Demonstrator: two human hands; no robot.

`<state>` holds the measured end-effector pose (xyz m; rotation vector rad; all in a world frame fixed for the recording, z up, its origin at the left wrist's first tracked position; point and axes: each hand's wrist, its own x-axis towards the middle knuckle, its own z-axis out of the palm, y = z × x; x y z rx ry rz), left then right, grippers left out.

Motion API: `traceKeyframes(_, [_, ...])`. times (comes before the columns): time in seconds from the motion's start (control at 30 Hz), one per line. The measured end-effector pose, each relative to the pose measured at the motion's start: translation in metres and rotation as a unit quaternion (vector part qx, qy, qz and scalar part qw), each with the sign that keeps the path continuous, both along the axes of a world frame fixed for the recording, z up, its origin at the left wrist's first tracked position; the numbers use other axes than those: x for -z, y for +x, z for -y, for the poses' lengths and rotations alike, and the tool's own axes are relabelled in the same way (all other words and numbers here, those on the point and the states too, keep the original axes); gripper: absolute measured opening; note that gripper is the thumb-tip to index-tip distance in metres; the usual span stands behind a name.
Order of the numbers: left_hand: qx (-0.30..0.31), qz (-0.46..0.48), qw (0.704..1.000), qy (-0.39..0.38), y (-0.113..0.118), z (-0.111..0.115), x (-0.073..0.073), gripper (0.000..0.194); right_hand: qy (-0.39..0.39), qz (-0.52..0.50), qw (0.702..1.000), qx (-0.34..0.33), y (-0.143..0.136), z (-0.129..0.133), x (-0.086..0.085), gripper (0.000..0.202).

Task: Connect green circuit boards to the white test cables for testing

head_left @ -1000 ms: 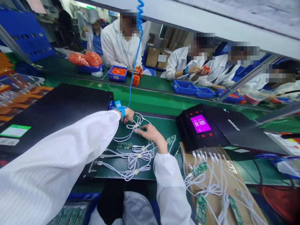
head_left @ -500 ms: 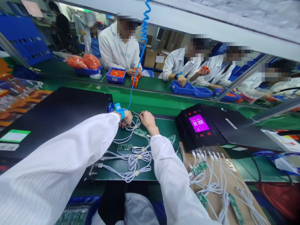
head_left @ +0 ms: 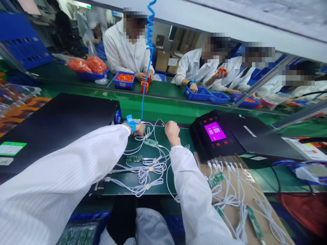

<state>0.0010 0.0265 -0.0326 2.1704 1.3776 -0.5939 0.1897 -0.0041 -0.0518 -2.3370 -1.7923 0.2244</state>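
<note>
White cables [head_left: 151,169] lie coiled before us on the green bench [head_left: 184,133], two circuit boards [head_left: 134,158] among them; farther, our left hand [head_left: 139,129] and right hand [head_left: 172,131] are apart, another board [head_left: 161,122] by the right; we cannot tell either grip.

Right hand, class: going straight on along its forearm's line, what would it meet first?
The right hand would probably meet the green panel ahead first, though depth is unclear and it might pass above.
</note>
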Motion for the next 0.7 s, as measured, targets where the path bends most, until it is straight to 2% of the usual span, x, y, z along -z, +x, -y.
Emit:
traceKeyframes(0.17, [0.001,-0.015,0.999,0.04,0.011,0.009,0.003,0.03,-0.011,-0.029,0.999,-0.019,-0.008,0.015,0.0,0.03])
traceKeyframes(0.27, [-0.005,-0.013,0.998,0.061,0.013,0.009,0.006,0.024,-0.047,-0.066,0.995,-0.06,-0.019,0.027,0.001,0.027])
traceKeyframes(0.4, [-0.026,-0.012,0.999,0.035,0.015,0.005,0.008,0.018,-0.097,-0.096,0.986,-0.1,-0.033,0.035,0.007,0.021])
traceKeyframes(0.7, [-0.098,0.008,0.995,-0.025,0.021,0.012,-0.002,0.025,-0.113,-0.123,0.978,-0.126,-0.046,0.036,0.017,0.02])
